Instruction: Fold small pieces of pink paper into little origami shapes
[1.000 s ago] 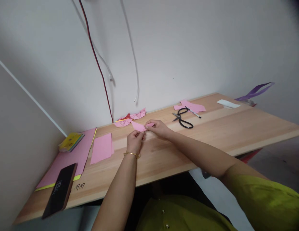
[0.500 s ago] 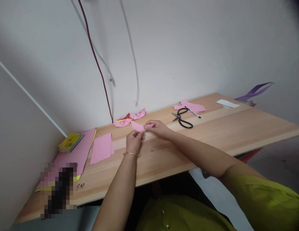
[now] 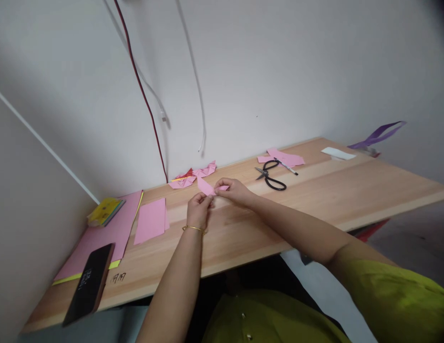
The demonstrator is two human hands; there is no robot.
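A small folded piece of pink paper (image 3: 205, 186) is pinched between both hands over the middle of the table. My left hand (image 3: 198, 209), with a gold bracelet at the wrist, closes its fingertips on the lower edge of the paper. On the other side, my right hand (image 3: 233, 191) grips the paper between thumb and fingers. The fingers partly cover the folds. Just behind, against the wall, lie several folded pink paper shapes (image 3: 184, 182), with a bit of red and orange among them.
Black-handled scissors (image 3: 266, 174), a pen (image 3: 288, 166) and pink paper scraps (image 3: 291, 158) lie right of centre. At left are pink sheets (image 3: 150, 221), a larger pink stack (image 3: 116, 228), a yellow pack (image 3: 105, 211) and a phone (image 3: 88, 283). A white strip (image 3: 338, 153) lies far right.
The upper left part of the pink paper has tilted more steeply upright between my fingers. Both hands stay in nearly the same place.
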